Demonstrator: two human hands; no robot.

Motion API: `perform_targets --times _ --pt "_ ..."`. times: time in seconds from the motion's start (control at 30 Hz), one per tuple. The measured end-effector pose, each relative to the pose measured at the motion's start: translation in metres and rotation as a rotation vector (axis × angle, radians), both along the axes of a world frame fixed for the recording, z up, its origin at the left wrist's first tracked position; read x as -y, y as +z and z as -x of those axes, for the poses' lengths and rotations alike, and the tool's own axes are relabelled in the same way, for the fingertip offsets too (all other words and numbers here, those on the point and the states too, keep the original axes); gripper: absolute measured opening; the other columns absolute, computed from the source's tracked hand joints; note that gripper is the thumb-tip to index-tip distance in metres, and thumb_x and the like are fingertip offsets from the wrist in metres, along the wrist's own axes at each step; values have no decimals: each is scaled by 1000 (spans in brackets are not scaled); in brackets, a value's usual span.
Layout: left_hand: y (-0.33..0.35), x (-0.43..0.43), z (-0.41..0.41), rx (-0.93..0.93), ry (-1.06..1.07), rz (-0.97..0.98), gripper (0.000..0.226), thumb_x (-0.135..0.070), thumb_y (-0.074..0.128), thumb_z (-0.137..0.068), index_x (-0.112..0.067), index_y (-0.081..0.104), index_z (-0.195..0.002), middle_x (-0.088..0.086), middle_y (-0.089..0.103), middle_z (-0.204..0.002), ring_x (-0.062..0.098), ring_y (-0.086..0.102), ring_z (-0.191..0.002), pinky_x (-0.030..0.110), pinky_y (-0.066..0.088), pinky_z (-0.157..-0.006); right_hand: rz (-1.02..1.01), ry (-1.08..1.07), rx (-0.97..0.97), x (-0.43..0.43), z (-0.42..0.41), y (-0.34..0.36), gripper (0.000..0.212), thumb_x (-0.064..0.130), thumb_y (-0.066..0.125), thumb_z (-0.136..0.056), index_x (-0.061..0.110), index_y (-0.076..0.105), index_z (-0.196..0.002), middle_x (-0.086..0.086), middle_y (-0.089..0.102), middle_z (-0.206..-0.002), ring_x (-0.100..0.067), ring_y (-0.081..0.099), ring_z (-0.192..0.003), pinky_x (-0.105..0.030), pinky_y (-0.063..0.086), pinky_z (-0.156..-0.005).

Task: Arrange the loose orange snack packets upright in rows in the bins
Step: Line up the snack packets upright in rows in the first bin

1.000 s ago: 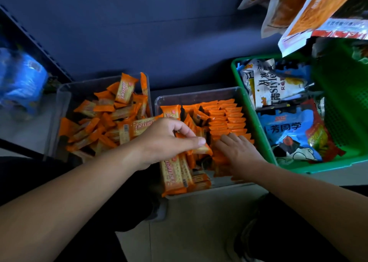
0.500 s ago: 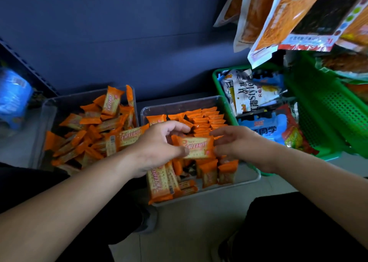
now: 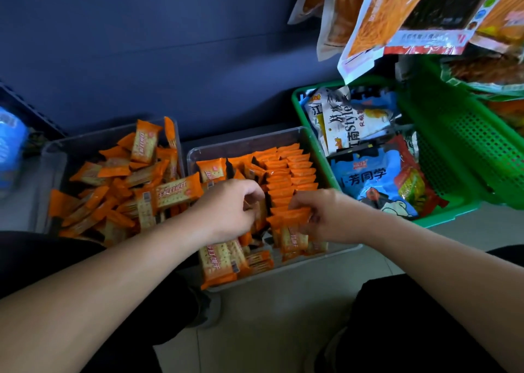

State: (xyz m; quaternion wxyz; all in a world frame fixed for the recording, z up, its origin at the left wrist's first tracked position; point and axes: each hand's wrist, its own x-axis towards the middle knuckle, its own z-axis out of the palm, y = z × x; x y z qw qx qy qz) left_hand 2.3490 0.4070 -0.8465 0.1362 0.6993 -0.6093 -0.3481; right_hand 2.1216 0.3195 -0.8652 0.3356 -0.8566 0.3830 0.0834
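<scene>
Step in hand: seating packet point(image 3: 286, 218) at 6 o'clock end of row point(image 3: 289, 174), middle bin point(image 3: 255, 142). Fingers of right hand point(image 3: 329, 216) pinch it; left hand point(image 3: 229, 208) curled, grip indeterminate. Next: square it upright against row.

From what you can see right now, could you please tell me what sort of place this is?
Probably a small snack shop or its stockroom: snack bags hang overhead, a green basket holds packaged snacks, and two clear bins hold orange packets.
</scene>
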Motion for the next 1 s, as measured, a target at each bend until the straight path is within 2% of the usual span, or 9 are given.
perform_targets --times 0.1,0.27,0.4,0.47,0.53,0.63,0.8,0.93,1.0 --pt "-3 -3 -2 19 -19 5 30 -20 71 -96 -31 69 -125 -12 67 -123 7 64 -112 32 57 -95 90 102 -120 -6 -3 -26 34 43 71 -87 38 68 -121 6 70 -114 -21 66 -107 -37 56 -91" --pt "-8 -6 -13 11 20 50 23 -20 72 -96 -32 71 -115 -14 70 -112 1 66 -98 24 56 -82 270 292 -316 -5 -6 -36 37 49 70 -92 39 70 -128 5 57 -129 -21 51 -128 -32 42 -103" --pt "-14 -14 -17 57 -7 55 25 -24 73 -95 -31 71 -119 -15 68 -116 3 63 -104 20 49 -78 345 289 -289 -5 -11 -38 49 53 76 -85 34 66 -130 3 58 -128 -25 51 -127 -40 40 -105" --pt "-13 -18 -18 151 -81 75 28 -30 73 -94 -29 70 -123 -14 65 -120 8 60 -109 26 52 -82 318 261 -294 -2 -13 -36 56 61 71 -87 36 61 -137 6 59 -131 -23 50 -128 -39 39 -108" --pt "-12 -21 -22 255 -159 126 33 -36 73 -92 -29 69 -124 -12 64 -122 13 59 -114 36 55 -88 291 263 -335 -2 -13 -36 50 63 63 -92 39 63 -136 7 60 -132 -21 49 -130 -37 37 -111" --pt "-7 -24 -34 334 -182 138 43 -44 76 -88 -30 67 -127 -11 63 -122 15 56 -118 40 54 -92 268 248 -330 -4 -12 -38 42 58 65 -93 40 68 -132 8 61 -130 -20 48 -129 -35 36 -110" --pt "-12 -38 -43 296 -158 108 46 -44 76 -88 -27 67 -130 -11 60 -125 12 52 -121 31 48 -95 321 256 -327 -9 -18 -41 43 55 68 -92 43 66 -133 10 57 -136 -20 43 -134 -36 30 -113" --pt "-18 -40 -31 269 -187 166 37 -40 73 -91 -23 71 -124 -8 61 -116 13 55 -110 37 54 -90 276 295 -350 -5 -20 -37 49 60 72 -87 44 65 -133 13 56 -136 -17 44 -134 -36 31 -112" --pt "-17 -36 -20 227 -191 157 34 -39 72 -93 -22 71 -123 -8 61 -117 13 57 -109 37 54 -88 222 250 -304 -1 -16 -29 49 53 78 -85 41 66 -132 16 59 -130 -14 48 -130 -33 36 -108"
